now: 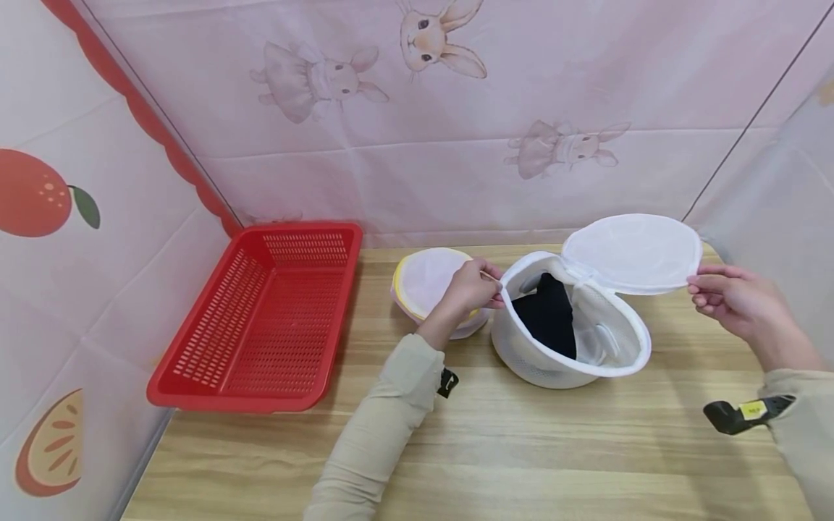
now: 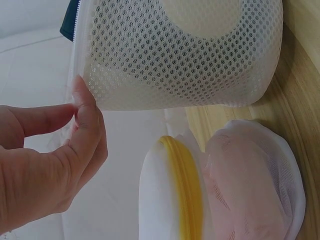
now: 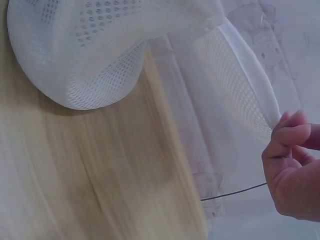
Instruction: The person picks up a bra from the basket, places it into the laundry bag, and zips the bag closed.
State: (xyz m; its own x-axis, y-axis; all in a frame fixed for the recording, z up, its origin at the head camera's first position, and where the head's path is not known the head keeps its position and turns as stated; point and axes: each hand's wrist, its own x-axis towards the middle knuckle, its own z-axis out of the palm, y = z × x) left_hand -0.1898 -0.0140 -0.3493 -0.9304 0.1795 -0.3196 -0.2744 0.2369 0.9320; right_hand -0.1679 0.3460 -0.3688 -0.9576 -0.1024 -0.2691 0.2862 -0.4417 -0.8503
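A white mesh laundry bag (image 1: pixel 541 371) stands on the table with its round lid (image 1: pixel 632 253) folded back to the right. Inside lies a black cloth item (image 1: pixel 550 315), its kind unclear. My left hand (image 1: pixel 470 288) pinches the bag's rim on the left side. With thumb and fingers, my right hand (image 1: pixel 743 300) holds the outer edge of the lid; the right wrist view shows this hand (image 3: pixel 292 165) at the lid's mesh (image 3: pixel 235 75). Beside the bag, below my left hand, sits a smaller pinkish-white mesh bag (image 1: pixel 426 278) with a yellow zipper (image 2: pixel 182 185).
A red plastic basket (image 1: pixel 352 289) with slotted walls stands at the left of the wooden table (image 1: pixel 521 456). Fabric with printed rabbits (image 1: pixel 430 43) hangs behind the table. Another printed sheet (image 1: pixel 39 304) hangs along the left side.
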